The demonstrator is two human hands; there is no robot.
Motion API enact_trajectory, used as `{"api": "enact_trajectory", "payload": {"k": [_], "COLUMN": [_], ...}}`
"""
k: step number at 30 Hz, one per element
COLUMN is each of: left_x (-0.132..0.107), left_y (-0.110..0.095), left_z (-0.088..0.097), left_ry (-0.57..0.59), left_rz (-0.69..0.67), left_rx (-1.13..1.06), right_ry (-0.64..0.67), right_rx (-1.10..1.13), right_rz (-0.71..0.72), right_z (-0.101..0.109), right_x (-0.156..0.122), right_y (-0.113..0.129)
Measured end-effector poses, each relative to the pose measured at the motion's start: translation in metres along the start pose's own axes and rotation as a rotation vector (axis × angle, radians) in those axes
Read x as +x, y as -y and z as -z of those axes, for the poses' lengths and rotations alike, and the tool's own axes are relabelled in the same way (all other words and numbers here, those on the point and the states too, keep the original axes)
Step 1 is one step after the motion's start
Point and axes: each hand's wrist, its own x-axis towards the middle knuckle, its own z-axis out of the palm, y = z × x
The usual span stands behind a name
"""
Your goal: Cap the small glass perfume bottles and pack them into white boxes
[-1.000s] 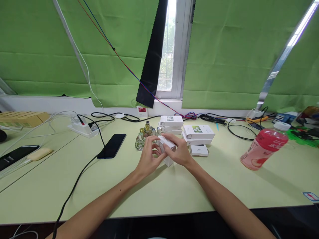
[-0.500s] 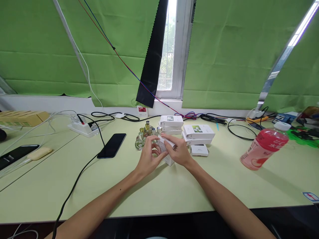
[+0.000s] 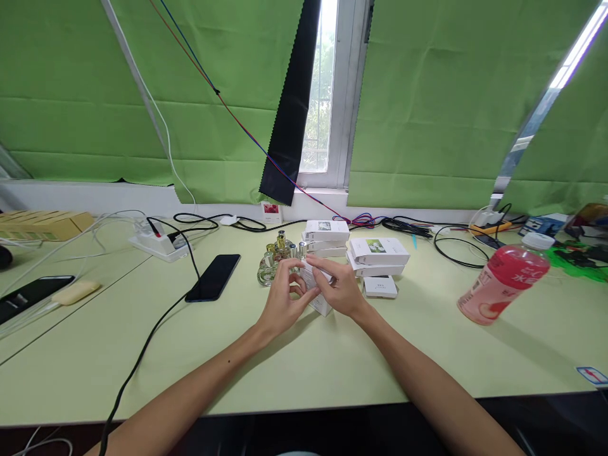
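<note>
Hands, left hand (image 3: 284,303) and right hand (image 3: 342,290) alike, are grasping a small white carton (image 3: 322,305) resting on the tabletop (image 3: 304,373). Glass perfume bottles (image 3: 266,275) are standing just behind, stacked white boxes (image 3: 392,249) are sitting rightward, and a smartphone (image 3: 213,278) is lying leftward.

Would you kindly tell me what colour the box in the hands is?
The box is white, best seen in the head view.

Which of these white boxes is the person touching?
The white box held between the left hand and right hand; neither hand touches the other white boxes.
</note>
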Motion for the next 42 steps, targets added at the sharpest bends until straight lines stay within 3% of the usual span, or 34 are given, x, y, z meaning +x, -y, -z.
{"api": "enact_trajectory", "payload": {"k": [42], "left_x": [-0.0006], "left_y": [-0.0018], "left_z": [0.0], "left_ry": [0.008], "left_rz": [0.006], "left_rx": [0.011], "right_ry": [0.039], "right_rx": [0.016], "right_rz": [-0.015], "right_z": [0.0001], "right_x": [0.001], "right_y": [0.0005]}}
